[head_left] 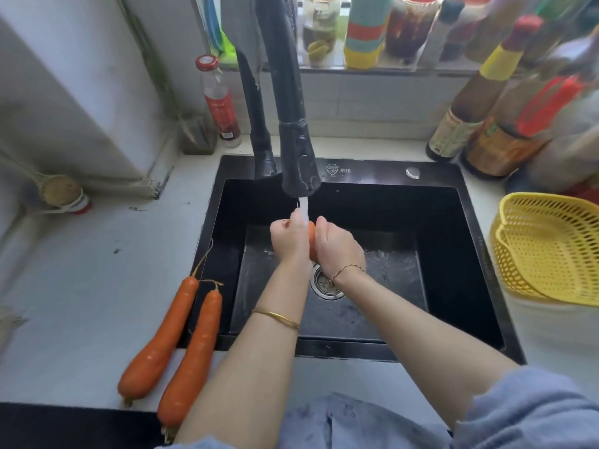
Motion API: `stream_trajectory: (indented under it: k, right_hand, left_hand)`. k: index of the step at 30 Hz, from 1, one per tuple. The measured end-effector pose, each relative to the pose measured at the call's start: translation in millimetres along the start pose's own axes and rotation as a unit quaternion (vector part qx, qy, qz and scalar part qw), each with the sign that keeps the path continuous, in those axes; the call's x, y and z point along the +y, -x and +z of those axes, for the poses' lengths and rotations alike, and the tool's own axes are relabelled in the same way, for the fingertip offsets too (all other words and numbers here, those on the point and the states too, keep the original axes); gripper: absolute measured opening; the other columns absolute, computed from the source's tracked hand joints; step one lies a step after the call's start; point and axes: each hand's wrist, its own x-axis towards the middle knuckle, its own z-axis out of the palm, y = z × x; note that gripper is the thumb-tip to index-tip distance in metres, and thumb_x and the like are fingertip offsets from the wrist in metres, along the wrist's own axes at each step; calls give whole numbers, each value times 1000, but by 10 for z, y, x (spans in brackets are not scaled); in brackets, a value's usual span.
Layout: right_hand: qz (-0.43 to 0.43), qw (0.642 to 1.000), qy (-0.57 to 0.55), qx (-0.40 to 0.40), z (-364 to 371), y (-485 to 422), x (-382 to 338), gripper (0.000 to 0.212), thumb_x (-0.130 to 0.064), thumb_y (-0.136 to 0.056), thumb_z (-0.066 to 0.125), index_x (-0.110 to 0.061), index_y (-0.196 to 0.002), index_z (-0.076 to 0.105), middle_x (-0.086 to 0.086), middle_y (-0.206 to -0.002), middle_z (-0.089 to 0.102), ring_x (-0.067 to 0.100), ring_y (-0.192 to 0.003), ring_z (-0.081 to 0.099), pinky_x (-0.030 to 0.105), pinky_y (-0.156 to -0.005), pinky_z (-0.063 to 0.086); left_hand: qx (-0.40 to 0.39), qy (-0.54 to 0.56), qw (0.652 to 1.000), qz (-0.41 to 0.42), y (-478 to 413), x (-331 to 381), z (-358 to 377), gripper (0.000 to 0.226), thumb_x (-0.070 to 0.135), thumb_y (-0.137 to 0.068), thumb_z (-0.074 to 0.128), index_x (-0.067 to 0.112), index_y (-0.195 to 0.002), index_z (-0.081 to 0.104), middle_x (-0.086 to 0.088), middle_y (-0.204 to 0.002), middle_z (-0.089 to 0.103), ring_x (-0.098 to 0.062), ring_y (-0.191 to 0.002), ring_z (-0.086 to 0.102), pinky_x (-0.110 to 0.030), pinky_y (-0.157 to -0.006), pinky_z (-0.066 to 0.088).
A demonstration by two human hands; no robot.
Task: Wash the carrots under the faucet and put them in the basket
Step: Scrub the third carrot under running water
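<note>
Water runs from the black faucet onto an orange carrot held over the black sink. My left hand and my right hand are both closed around this carrot, which is mostly hidden between them. Two more carrots lie side by side on the white counter left of the sink: one further left, the other with its tip over the sink rim. A yellow perforated basket stands on the counter to the right of the sink, with nothing in it.
Sauce bottles crowd the back right corner behind the basket. A red-capped bottle stands behind the sink at the left. Jars line the windowsill. The drain strainer sits below my hands.
</note>
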Motion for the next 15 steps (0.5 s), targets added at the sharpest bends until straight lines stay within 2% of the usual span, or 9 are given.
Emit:
stream_trajectory:
  k: [2, 3, 5, 6, 8, 9, 11, 13, 15]
  right_hand:
    - [11, 1000, -21, -12, -20, -76, 15, 46, -39, -101, 19, -20, -78, 54, 5, -82, 59, 25, -76, 56, 32, -69, 36]
    - [19, 999, -39, -28, -32, -112, 3, 46, -38, -100, 21, -19, -78, 55, 7, -81, 60, 24, -72, 56, 31, -65, 37]
    - [44, 995, -69, -63, -50, -187, 2, 44, -38, -99, 25, -12, -86, 59, 13, -78, 64, 25, -61, 55, 27, -57, 38]
    - [73, 988, -108, -89, -56, -206, 3, 45, -39, -99, 28, -9, -87, 59, 15, -68, 64, 26, -53, 55, 25, -51, 40]
    - [127, 970, -158, -132, -59, -221, -1, 47, -43, -97, 32, -7, -84, 58, 14, -50, 59, 25, -39, 52, 23, -42, 40]
    - [112, 974, -139, -137, -37, -245, 14, 47, -45, -97, 32, -8, -84, 58, 14, -53, 62, 24, -38, 52, 22, -40, 39]
    - [48, 992, -55, -103, -15, -232, 6, 42, -43, -98, 29, -16, -79, 56, 11, -75, 68, 18, -49, 56, 23, -44, 38]
    - [-5, 997, 5, -77, -34, -156, -43, 39, -35, -100, 25, -20, -75, 50, 6, -83, 62, 23, -66, 55, 31, -58, 36]
    - [-56, 995, 78, -32, -29, -49, -78, 22, -23, -100, 29, -16, -96, 49, 6, -94, 59, 30, -84, 58, 34, -64, 38]
  left_hand:
    - [-18, 36, 998, -37, -23, 21, -24, 18, 26, -93, 53, 10, -90, 59, -11, -97, 64, -27, -90, 62, -36, -77, 50]
    - [-32, 57, 997, -47, -29, 32, -49, 20, 23, -92, 52, 7, -95, 63, -12, -98, 66, -27, -88, 64, -36, -77, 51]
    - [-79, 101, 990, -51, -55, 31, -105, 23, 17, -94, 51, 3, -105, 66, -12, -96, 68, -23, -83, 64, -35, -78, 52]
    - [-108, 120, 985, -52, -67, 27, -131, 21, 16, -95, 52, 2, -106, 65, -12, -95, 69, -22, -84, 65, -35, -79, 54]
    - [-152, 114, 981, -48, -79, 13, -167, 15, 15, -93, 59, 5, -103, 64, -10, -93, 69, -22, -86, 65, -35, -78, 56]
    - [-154, 89, 983, -36, -83, -2, -164, 14, 15, -91, 64, 7, -102, 63, -10, -94, 68, -22, -88, 64, -38, -80, 56]
    - [-110, 40, 993, -10, -90, -52, -127, 20, 16, -86, 72, 9, -102, 62, -11, -101, 67, -23, -92, 63, -42, -86, 55]
    - [-34, 5, 999, 14, -71, -62, -66, 21, 17, -85, 72, 8, -100, 61, -9, -97, 67, -21, -86, 63, -39, -82, 55]
    - [36, -7, 999, 29, -51, -37, -20, 20, 19, -87, 67, 3, -98, 63, -7, -89, 66, -22, -81, 62, -38, -76, 54]
